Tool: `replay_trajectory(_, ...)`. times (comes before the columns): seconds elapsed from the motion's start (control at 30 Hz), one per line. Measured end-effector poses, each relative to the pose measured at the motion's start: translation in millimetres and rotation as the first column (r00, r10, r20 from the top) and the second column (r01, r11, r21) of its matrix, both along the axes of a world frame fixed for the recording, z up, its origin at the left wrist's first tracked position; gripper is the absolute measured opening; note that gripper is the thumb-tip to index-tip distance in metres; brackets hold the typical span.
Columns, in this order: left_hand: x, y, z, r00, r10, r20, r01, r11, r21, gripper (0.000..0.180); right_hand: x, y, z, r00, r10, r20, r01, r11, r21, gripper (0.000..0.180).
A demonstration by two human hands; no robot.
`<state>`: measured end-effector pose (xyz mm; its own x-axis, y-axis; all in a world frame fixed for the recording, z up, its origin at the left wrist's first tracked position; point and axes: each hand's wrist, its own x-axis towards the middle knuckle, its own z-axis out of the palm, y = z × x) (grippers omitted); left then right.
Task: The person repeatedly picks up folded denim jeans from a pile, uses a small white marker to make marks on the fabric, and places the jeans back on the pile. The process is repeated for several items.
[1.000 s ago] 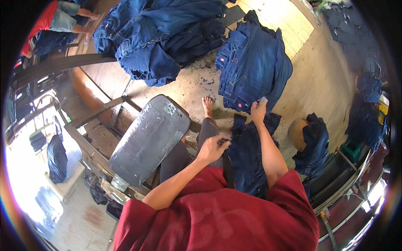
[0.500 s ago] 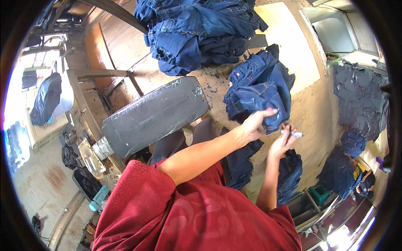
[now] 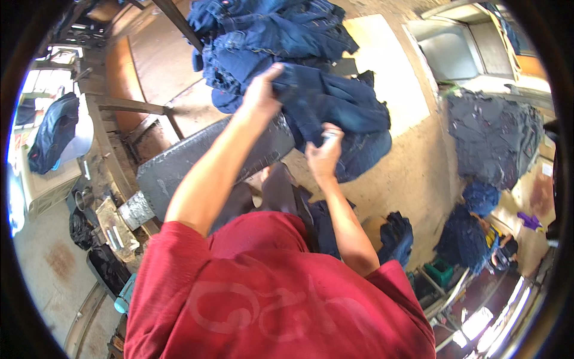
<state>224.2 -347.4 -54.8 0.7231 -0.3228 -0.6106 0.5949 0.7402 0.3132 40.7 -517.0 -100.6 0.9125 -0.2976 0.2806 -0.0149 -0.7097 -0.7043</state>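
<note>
My left hand (image 3: 260, 93) grips the upper edge of a dark blue denim garment (image 3: 344, 107) and holds it up in front of me. My right hand (image 3: 324, 154) pinches the same garment lower down, with a small light object between its fingers. The garment hangs over the right end of a long grey padded board (image 3: 173, 170). Just behind it lies a heap of blue jeans (image 3: 269, 30) on a wooden bench.
More denim lies by my legs (image 3: 396, 234) on the sandy floor. A big dark pile (image 3: 496, 137) sits to the right and a smaller blue bundle (image 3: 466, 239) below it. At the left a garment (image 3: 54, 128) hangs on a workbench cluttered with tools.
Both hands have raised the denim garment off the floor and brought it up over the grey board. My left hand has shifted up and to the left along its edge.
</note>
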Motion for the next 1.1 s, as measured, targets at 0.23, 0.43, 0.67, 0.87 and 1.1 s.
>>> replay_trajectory(0.23,-128.6,172.1,18.2,0.990,0.010,0.140,-0.052,0.952,0.302,0.032,-105.0,124.4,58.3,0.852,0.475,-0.222,-0.436,0.877,0.202,0.062)
replay_trajectory(0.43,-207.7,196.1,32.8,1.000,-0.007,-0.023,0.018,0.866,0.500,0.048,-79.0,113.7,103.8,0.858,0.372,-0.355,-0.189,0.870,0.455,0.029)
replay_trajectory(0.67,-205.5,152.1,-42.8,0.997,0.073,0.002,-0.059,0.780,0.623,0.058,-4.7,308.6,184.3,0.516,0.806,-0.290,-0.839,0.543,0.017,0.020)
replay_trajectory(0.87,-202.2,141.9,-43.8,0.971,0.173,0.163,-0.236,0.792,0.564,0.054,-97.1,516.5,144.2,-0.065,0.923,-0.379,-0.918,0.093,0.385,0.026)
replay_trajectory(1.1,-199.2,143.1,-35.7,0.979,0.182,0.094,-0.204,0.848,0.490,0.078,-193.6,599.5,90.5,-0.277,0.837,-0.472,-0.928,-0.360,-0.095,0.023)
